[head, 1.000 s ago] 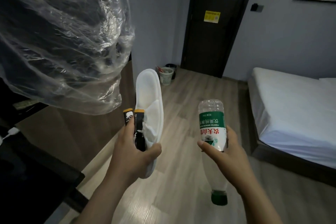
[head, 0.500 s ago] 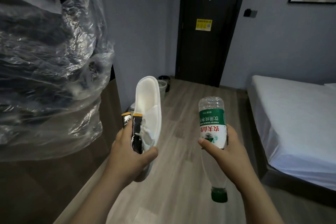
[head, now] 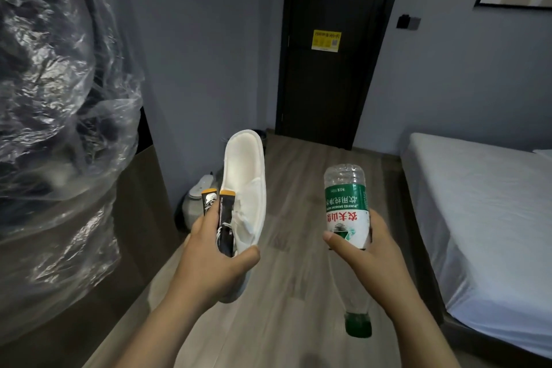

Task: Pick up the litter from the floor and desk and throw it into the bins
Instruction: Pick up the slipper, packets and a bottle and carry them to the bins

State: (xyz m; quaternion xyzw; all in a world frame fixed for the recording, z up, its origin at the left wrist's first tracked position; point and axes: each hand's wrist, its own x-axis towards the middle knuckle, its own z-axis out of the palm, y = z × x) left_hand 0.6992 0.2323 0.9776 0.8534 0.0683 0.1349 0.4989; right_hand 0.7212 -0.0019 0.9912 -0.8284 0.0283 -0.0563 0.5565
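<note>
Head view, items in your hands and around them.

1. Your left hand: fingers curled shut around a white disposable slipper, held upright with the heel end topmost, together with two black sachets with orange tops pinned against the slipper's left side by your fingers; thumb pressed on the slipper's lower edge.
2. Your right hand: closed around a clear plastic bottle, green label, held upside down, green cap lowest, over the wooden floor.
3. Crumpled clear plastic sheeting: fills the left side, over a dark unit.
4. Dark door, yellow notice on it: straight ahead.
5. Bed, white sheet: right.
6. Pale rounded object at the wall foot, behind the sachets: cannot tell what it is.
</note>
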